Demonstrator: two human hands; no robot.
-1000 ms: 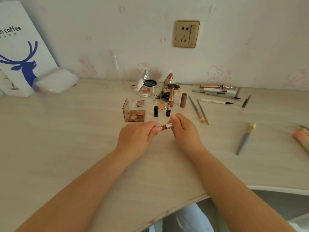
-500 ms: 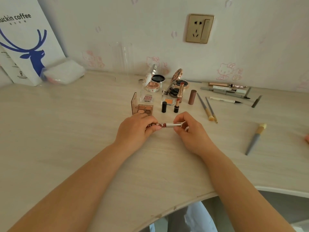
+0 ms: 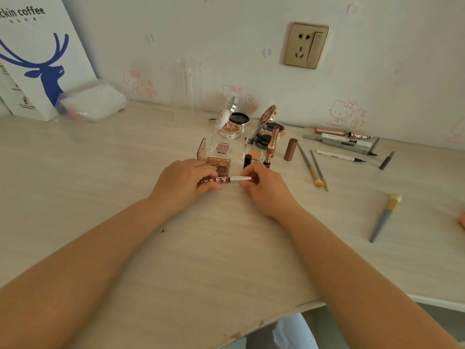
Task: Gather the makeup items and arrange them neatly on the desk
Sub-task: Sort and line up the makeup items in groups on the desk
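The lip gloss tube (image 3: 224, 180) lies sideways between both hands, left hand (image 3: 182, 185) gripping its nine o'clock end, right hand (image 3: 265, 188) pinching its three o'clock end.

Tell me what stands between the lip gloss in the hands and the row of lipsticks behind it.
Nothing visible blocks it. The lip gloss, held by left hand and right hand, sits just in front of the black cap and small lipstick, with only bare desk between.
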